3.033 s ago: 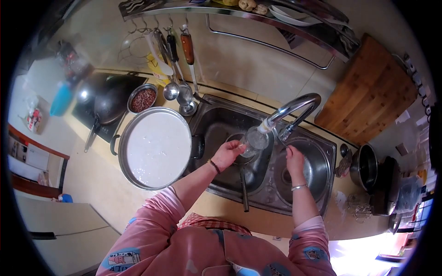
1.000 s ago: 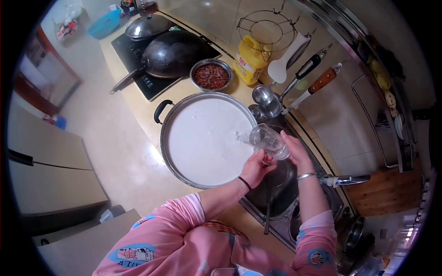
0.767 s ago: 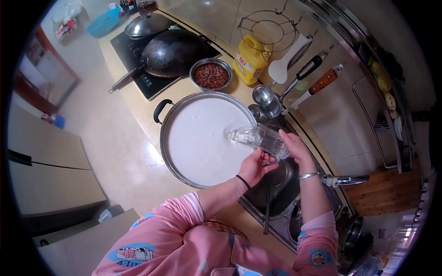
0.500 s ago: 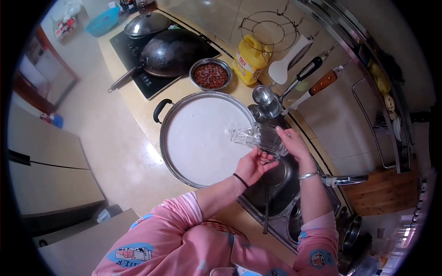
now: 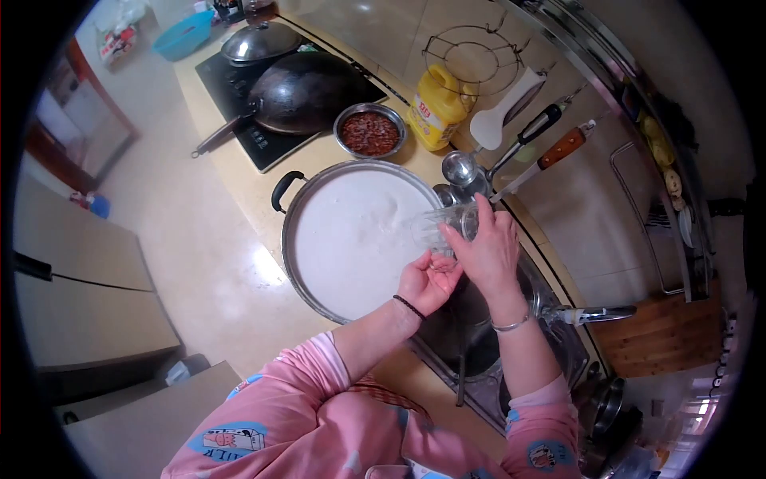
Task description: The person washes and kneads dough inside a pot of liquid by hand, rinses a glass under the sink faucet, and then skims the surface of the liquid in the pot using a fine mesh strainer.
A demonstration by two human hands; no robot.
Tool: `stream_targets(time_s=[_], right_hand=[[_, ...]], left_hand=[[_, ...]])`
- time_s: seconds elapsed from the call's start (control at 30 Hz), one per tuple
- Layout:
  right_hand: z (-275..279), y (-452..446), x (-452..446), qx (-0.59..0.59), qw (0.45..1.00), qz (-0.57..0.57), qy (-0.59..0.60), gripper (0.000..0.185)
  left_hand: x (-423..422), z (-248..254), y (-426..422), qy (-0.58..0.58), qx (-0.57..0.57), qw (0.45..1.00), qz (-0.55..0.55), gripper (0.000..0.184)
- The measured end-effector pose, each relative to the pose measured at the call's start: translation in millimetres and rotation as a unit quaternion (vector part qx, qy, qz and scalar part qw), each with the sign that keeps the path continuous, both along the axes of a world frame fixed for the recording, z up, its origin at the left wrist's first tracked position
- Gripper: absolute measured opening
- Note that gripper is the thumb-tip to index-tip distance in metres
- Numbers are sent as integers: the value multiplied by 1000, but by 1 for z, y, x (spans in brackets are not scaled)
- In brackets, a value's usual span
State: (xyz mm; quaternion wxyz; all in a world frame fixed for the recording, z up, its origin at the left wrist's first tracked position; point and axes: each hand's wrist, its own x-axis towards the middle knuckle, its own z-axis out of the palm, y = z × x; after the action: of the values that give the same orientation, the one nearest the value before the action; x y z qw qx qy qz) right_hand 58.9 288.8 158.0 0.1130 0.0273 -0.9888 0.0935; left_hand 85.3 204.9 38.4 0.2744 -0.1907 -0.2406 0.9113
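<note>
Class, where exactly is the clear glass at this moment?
In the head view, the clear glass is right of centre, tilted over the right rim of the large pot, held by the right hand, with the left hand at its near side.

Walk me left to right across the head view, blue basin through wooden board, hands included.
Blue basin → pot of white liquid → left hand → right hand → tap → wooden board. The glass overlaps the hands, so it is left out.

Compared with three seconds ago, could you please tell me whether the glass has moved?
Yes, the glass has moved, away from the faucet to the pot.
</note>
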Motion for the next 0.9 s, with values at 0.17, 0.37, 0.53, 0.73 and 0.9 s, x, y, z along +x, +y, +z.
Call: stream_targets(time_s=[0.17, 0.37, 0.53, 0.73, 0.9], right_hand=[[-3, 24, 40, -256, 966, 28, 11, 56], [-86, 132, 156, -281, 946, -156, -27, 32], [-103, 225, 199, 74, 949, -275, 132, 38], [-142, 286, 187, -97, 953, -284, 40, 37], [-141, 271, 186, -52, 969, -242, 0, 15]], left_hand=[[7, 23, -10, 10, -135, 990, -46, 28], [29, 28, 4, 360, -338, 855, -161, 25], [71, 11, 57, 519, -534, 621, -247, 25], [83, -3, 102, 548, -635, 515, -175, 25], [70, 8, 114, 563, -669, 456, -167, 23]])
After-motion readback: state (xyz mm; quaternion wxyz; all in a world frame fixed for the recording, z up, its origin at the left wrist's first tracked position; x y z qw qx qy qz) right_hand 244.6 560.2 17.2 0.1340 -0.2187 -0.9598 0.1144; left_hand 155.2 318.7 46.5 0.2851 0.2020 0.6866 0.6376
